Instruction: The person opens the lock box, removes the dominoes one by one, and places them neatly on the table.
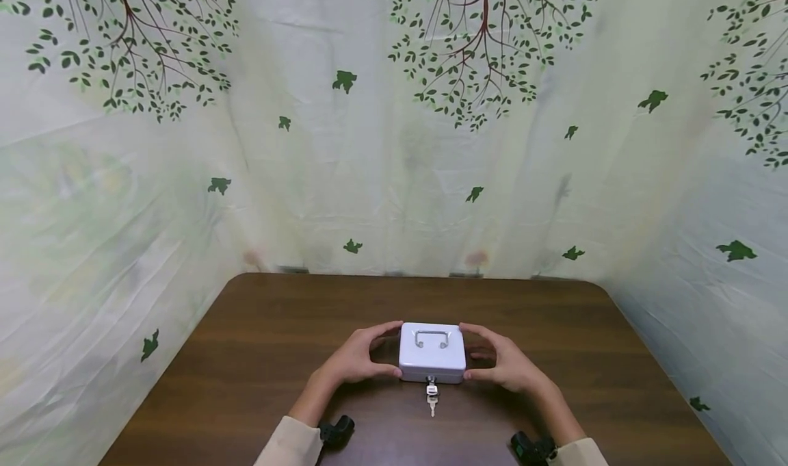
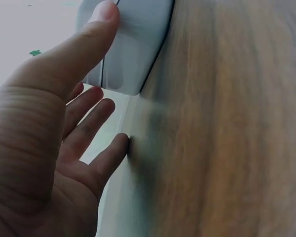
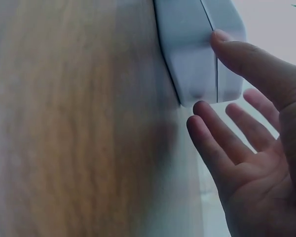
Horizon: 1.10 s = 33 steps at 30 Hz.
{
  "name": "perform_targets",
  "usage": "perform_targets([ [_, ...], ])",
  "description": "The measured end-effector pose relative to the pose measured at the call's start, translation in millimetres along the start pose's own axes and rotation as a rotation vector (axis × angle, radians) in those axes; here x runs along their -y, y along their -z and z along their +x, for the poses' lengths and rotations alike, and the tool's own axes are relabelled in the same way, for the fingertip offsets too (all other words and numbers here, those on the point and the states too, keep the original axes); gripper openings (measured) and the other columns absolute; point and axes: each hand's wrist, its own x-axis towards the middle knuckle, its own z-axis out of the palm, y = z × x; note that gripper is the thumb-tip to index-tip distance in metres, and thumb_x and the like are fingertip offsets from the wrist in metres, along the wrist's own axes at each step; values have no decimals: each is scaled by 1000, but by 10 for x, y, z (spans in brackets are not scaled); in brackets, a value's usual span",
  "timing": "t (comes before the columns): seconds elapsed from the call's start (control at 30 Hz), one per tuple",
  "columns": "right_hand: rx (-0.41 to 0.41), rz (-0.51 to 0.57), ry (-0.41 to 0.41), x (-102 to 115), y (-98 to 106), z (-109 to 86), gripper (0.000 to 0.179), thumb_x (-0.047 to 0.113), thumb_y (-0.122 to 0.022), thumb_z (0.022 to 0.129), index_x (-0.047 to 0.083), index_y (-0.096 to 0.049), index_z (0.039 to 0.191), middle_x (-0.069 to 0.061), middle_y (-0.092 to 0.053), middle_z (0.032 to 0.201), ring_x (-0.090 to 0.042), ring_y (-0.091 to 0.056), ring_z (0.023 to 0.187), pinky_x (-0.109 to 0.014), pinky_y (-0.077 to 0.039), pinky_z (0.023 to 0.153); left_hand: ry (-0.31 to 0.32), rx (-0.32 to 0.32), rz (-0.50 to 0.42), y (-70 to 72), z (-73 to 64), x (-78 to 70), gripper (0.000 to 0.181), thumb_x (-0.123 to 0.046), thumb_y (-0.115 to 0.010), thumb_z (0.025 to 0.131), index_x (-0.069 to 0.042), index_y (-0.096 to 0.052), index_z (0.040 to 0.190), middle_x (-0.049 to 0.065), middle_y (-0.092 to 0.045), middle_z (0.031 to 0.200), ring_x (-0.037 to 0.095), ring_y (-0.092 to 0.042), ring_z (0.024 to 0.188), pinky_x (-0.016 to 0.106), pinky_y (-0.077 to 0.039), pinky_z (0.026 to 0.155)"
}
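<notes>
A small white metal cash box sits on the brown table, its lid down and a wire handle lying flat on top. From the lock on its front hangs a key. My left hand is at the left side, thumb by the front corner and a fingertip by the back corner. Mirroring it, my right hand touches the right side. Both wrist views show the thumb against the box wall, with the other fingers loosely spread beside it.
The wooden table has rounded far corners. Behind it and along both sides hangs a pale curtain printed with leaves and branches. Black wrist cameras are strapped to both forearms, below beige sleeves.
</notes>
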Motion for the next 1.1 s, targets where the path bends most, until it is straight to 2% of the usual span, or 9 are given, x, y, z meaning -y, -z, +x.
perform_targets([
  [0.37, 5, -35, 26, -57, -2, -39, 84, 27, -86, 85, 13, -44, 156, -16, -53, 153, -34, -62, 130, -43, -54, 104, 2, 13, 7, -11, -10, 16, 88, -41, -88, 81, -20, -47, 156, 0, -52, 156, 22, -49, 144, 44, -44, 116],
  [0.6, 24, -3, 32, -34, -36, -17, 81, 23, -85, 87, 11, -43, 156, -17, -53, 153, -36, -61, 130, -44, -54, 104, 3, 21, 29, 14, -50, 30, 85, -42, -85, 84, -21, -45, 156, 2, -52, 156, 24, -51, 143, 46, -45, 115],
  [0.8, 45, -4, 48, -59, -53, -36, 82, 24, -85, 86, 10, -44, 156, -17, -54, 152, -27, -63, 129, -39, -55, 103, 35, 36, 14, -19, -98, 40, 86, -45, -85, 83, -23, -45, 157, -2, -52, 156, 20, -51, 143, 44, -45, 116],
  [1.0, 45, -23, 56, -65, -1, -18, 80, 25, -84, 87, 11, -45, 155, -18, -56, 149, -31, -64, 127, -39, -56, 102, 34, 31, -2, -12, -60, 8, 84, -42, -84, 84, -22, -45, 156, 1, -52, 156, 24, -52, 143, 46, -45, 115],
  [1.1, 42, -19, 51, -49, 28, 2, 80, 25, -84, 87, 12, -45, 156, -18, -56, 149, -31, -64, 127, -34, -56, 102, 47, 30, -10, 18, -29, -13, 83, -41, -84, 85, -24, -45, 156, 1, -52, 156, 26, -51, 143, 48, -44, 115],
])
